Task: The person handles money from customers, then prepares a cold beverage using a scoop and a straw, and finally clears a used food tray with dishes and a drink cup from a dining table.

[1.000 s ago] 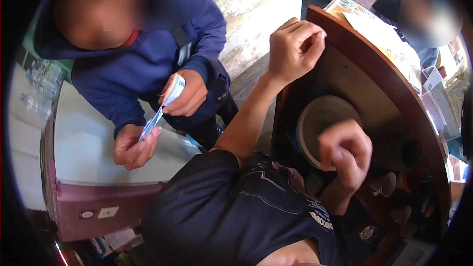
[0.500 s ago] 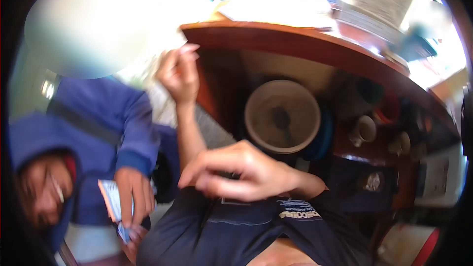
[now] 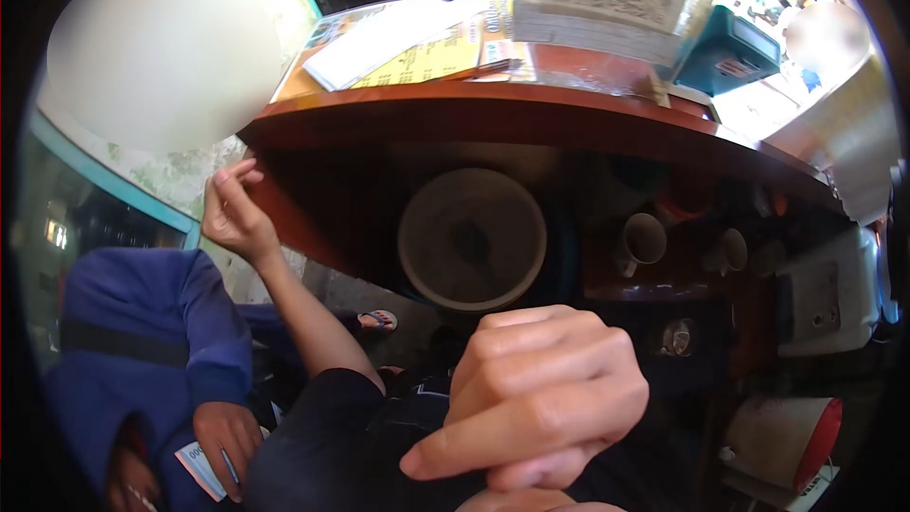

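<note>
Left hand (image 3: 237, 209): raised just beside the left corner of the desk (image 3: 531, 109); fingers bent, no object visible. Contact with the corner and full closure cannot be told. Right hand (image 3: 550, 393): in front of the dark shirt (image 3: 313, 436); fingers curled inward, palm hidden, contents cannot be told. Step in hand, as judged: hands idle, no item being worked. Any grasp would call for uncurling the fingers first. Near the right hand: one round tub (image 3: 431, 228), below the desk's front edge. Beneath the right end: two cups (image 3: 645, 239). On top, near the front edge: one pen (image 3: 483, 69); toward the right end, one teal box (image 3: 730, 52). Lower left: another person's hand (image 3: 227, 441), one banknote (image 3: 197, 463) visible.
</note>
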Available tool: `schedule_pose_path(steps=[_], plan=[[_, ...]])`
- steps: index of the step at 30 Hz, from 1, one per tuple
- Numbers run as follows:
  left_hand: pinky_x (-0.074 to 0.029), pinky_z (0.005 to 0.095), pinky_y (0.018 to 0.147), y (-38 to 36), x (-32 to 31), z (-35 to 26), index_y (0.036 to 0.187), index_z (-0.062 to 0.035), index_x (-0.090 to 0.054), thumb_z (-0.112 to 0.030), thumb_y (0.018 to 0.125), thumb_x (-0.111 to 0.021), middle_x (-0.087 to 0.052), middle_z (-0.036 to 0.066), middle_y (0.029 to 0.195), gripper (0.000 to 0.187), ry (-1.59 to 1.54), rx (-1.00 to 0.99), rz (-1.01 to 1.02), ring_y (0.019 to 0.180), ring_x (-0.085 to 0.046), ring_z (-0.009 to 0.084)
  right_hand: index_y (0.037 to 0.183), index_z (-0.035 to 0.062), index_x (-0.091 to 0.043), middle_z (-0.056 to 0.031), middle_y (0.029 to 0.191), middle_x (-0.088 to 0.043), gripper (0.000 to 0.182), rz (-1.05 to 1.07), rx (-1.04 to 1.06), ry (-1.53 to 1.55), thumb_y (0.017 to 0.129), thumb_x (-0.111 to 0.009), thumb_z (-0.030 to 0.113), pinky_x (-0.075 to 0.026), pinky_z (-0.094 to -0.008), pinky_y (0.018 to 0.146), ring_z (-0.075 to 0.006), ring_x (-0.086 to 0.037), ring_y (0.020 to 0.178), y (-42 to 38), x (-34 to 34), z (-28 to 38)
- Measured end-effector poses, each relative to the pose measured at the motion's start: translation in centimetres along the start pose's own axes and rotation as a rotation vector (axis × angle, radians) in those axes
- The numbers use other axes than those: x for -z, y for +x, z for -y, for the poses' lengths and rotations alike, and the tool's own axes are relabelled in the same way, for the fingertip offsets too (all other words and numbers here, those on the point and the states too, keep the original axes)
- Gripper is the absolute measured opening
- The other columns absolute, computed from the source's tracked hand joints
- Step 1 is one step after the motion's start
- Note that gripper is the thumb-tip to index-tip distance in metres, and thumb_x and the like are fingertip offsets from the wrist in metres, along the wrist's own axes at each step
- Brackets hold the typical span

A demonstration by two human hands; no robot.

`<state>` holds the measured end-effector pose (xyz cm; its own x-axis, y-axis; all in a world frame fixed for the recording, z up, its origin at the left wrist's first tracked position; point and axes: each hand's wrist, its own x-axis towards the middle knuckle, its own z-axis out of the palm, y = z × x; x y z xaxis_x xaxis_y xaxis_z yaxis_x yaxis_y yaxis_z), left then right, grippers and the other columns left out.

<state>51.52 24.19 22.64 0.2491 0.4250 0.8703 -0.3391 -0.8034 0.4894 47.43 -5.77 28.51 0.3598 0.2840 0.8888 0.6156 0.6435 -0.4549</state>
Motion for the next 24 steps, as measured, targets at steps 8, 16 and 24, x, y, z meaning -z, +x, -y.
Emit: schedule_pose_path(steps=[8,16,24], plan=[[-0.046,0.0244,0.06,-0.1,-0.5,-0.9,0.081,0.0058,-0.066,-0.018,0.095,-0.042,-0.065,0.01,0.072,0.037,0.016,0.043,-0.054,0.061,-0.059,0.0143,0.065,0.0002,-0.066,-0.0053,0.053,-0.056,0.036,-0.13,0.442,-0.188,0.085,-0.063,0.03,-0.032,-0.0223,0.038,-0.0123,-0.05,0.042,0.4,1.8,-0.6],[-0.047,0.024,0.062,0.2,0.0,-0.2,0.079,0.0072,-0.065,-0.018,0.096,-0.042,-0.065,0.011,0.072,0.039,-0.012,0.101,-0.069,0.062,-0.06,0.0142,0.061,0.0022,-0.064,-0.0039,0.048,-0.05,0.045,-0.288,0.368,-0.295,0.081,-0.063,0.042,-0.031,-0.0206,0.037,-0.0126,-0.049,0.041,0.6,0.9,-0.3],[-0.046,0.0238,0.061,0.5,-0.1,-0.1,0.079,0.0066,-0.065,-0.019,0.096,-0.043,-0.065,0.01,0.073,0.038,0.006,0.11,-0.057,0.062,-0.059,0.0135,0.063,0.0031,-0.065,-0.004,0.05,-0.05,0.041,-0.188,0.322,-0.377,0.081,-0.063,0.04,-0.032,-0.0213,0.038,-0.013,-0.049,0.043,1.8,2.4,0.2]])
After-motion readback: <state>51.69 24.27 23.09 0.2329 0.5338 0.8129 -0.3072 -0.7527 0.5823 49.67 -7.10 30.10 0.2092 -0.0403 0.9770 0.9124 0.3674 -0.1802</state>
